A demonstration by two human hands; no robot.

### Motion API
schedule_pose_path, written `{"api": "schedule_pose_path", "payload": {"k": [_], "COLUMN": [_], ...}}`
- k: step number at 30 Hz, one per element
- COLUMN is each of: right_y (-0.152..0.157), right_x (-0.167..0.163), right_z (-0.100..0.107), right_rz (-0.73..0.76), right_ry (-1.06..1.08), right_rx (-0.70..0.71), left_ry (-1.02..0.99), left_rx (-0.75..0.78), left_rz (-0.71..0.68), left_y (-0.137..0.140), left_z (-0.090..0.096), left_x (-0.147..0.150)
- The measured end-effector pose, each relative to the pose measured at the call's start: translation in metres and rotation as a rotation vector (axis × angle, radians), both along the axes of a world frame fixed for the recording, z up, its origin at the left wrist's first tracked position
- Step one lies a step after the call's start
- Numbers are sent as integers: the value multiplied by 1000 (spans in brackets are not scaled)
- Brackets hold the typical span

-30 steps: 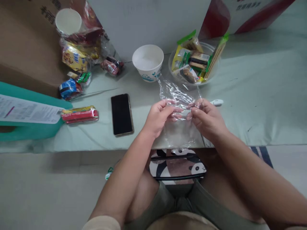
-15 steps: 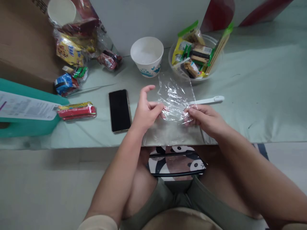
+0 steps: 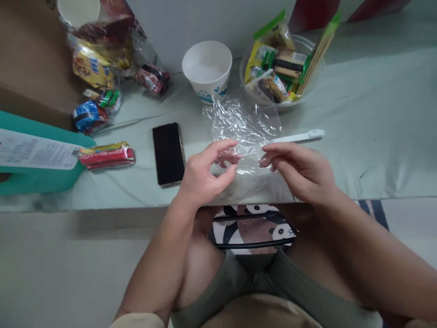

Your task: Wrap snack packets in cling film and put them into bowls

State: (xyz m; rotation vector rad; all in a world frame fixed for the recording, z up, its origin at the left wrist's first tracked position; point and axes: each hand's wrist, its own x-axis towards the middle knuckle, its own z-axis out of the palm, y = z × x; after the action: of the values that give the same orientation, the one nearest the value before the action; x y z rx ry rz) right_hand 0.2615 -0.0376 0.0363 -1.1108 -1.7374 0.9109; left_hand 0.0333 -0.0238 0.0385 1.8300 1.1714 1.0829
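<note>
A crinkled clear plastic bag (image 3: 239, 123) lies spread on the table in front of me, its far edge by the paper cup. My left hand (image 3: 213, 171) is at the bag's near left side, thumb and fingers apart, nothing visibly gripped. Facing it across the bag, my right hand (image 3: 298, 171) has its fingers stretched toward the left, at the bag's near right side. Whether its fingertips touch the film is hard to see. Just beyond the right hand is a slim white plastic tool (image 3: 300, 136), its left end running under or behind the bag.
A white paper cup (image 3: 208, 86) and a clear bowl (image 3: 317, 84) of wrapped snacks stand behind the bag. Left of my hands lie a phone (image 3: 168, 154) and red snack packets (image 3: 107, 156). A green container (image 3: 37, 177) and more wrapped snacks (image 3: 90, 66) are farther left.
Both hands have loosened from the film and their fingers have spread. The bag has spread out toward the cup and the left. The whole view has shifted slightly.
</note>
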Motion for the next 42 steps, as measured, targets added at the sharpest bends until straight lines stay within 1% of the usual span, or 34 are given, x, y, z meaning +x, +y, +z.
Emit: {"api": "schedule_pose_path", "payload": {"k": [2,5,7,9,12,14,15,17,18,20,22,24,26,28,30,33,35,37,40,42], "right_y": [-2,-3,-1,3,9,11,10,9,9,9,10,11,12,11,12,14,15,16,16,16], "right_x": [-1,-6,-11,-14,-14,-13,-12,-12,-13,-15,-18,-20,-21,-21,-21,-22,-24,-24,-23,-21], "right_z": [2,-2,-8,-13,-15,-13,-11,-11,-12,-15,-18,-19,-18,-18,-20,-23,-23,-22,-20,-19], "right_rz": [6,-33,-111,-217,-369,-378,-343,-228,-175,-119,-103,-62,3,23,-35,-161,-181,-136,-47,-21], "right_ry": [-83,-188,-253,-305,-322,-238,-152,82,204,385,453,436,382,362,410,504,540,540,459,407], "right_rx": [38,64,69,101,193,203,165,9,-95,-305,-465,-562,-616,-640,-640,-613,-621,-683,-806,-837], "left_ry": [105,238,293,320,325,290,247,88,-23,-263,-469,-601,-676,-727,-753,-703,-661,-660,-693,-713], "left_rx": [65,220,319,376,357,284,225,61,-36,-249,-466,-665,-783,-819,-857,-980,-1021,-983,-897,-887], "left_rz": [57,149,161,175,220,170,115,8,-12,30,130,216,264,255,201,85,54,99,201,221], "left_y": [-3,-3,0,5,9,9,8,5,4,4,9,16,22,26,27,25,25,26,30,32], "left_z": [0,-1,-4,-7,-7,-2,0,4,5,5,4,4,6,6,4,-1,-4,-4,-2,-1], "left_x": [-3,-6,-7,-7,-7,-6,-5,-3,-1,4,8,11,11,10,9,11,14,18,21,21]}}
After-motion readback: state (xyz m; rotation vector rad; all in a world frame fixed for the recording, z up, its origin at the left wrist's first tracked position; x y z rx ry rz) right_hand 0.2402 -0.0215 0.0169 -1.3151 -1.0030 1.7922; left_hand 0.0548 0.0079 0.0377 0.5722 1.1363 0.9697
